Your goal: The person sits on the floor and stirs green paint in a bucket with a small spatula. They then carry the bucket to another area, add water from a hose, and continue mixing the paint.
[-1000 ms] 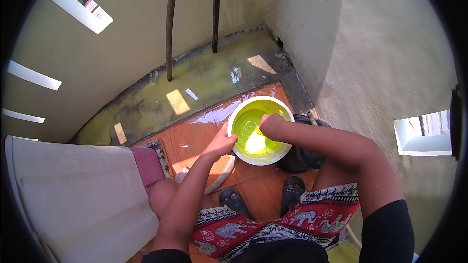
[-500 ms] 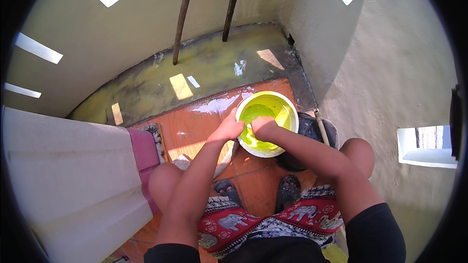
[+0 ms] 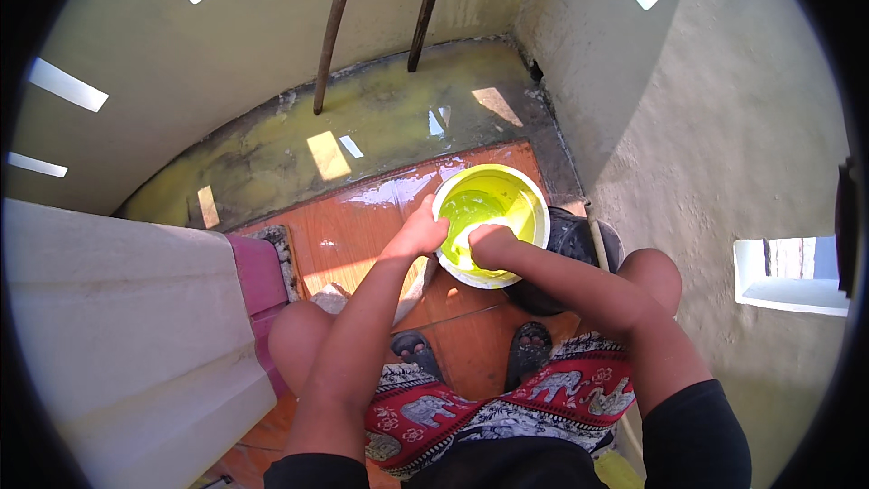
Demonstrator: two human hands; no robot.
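Nearest my view are the person's red patterned shorts (image 3: 584, 376), with 2 dark sandals (image 3: 529, 353) beyond them. On the left stands a pale, boxy thing (image 3: 136, 308) with a pink edge. Past the knees I see the bucket (image 3: 544, 222), white-rimmed and yellow-green inside, slightly right of centre. The left hand (image 3: 422, 228) grips its left rim; the right hand (image 3: 491, 246) reaches inside, fingers curled, and I cannot tell if it holds anything. Just right of the bucket sits a black tub (image 3: 563, 240), partly hidden. Farther off, past the orange floor (image 3: 339, 244), 2 poles (image 3: 337, 36) stand near the wall (image 3: 262, 9).
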